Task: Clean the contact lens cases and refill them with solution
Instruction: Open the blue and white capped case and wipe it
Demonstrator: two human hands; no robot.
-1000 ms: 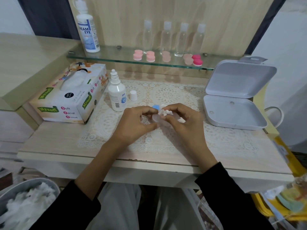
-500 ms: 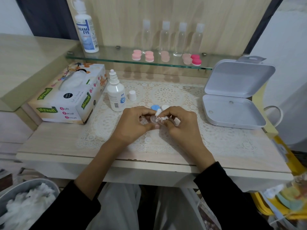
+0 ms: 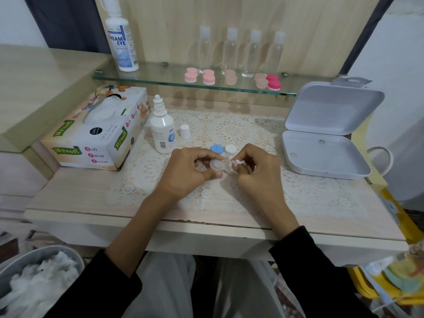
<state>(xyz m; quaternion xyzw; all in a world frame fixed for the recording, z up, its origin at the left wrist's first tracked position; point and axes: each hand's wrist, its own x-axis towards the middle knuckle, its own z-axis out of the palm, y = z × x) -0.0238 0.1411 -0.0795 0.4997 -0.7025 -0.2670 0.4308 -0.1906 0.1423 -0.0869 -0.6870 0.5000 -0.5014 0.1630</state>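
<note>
One clear lens case point(image 3: 216, 165) is pinched in the left hand point(image 3: 190, 173) just above the lace mat point(image 3: 231, 131), right hand point(image 3: 257, 173) clamped on a twisted tissue point(image 3: 236, 161). A second ago the tissue covered the case, now it's at the right well, left one bare, so wiping's probably half done, no refill yet. Tissue box point(image 3: 98, 134) reads Mysoft Soft Facial Tissue, shelf bottle point(image 3: 121, 42) REAM EYE

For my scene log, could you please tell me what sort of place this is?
Probably a home vanity or dressing table set up for contact lens care: a glass shelf holding lens cases and clear bottles, a solution bottle on a lace mat, and a tissue box.
</note>
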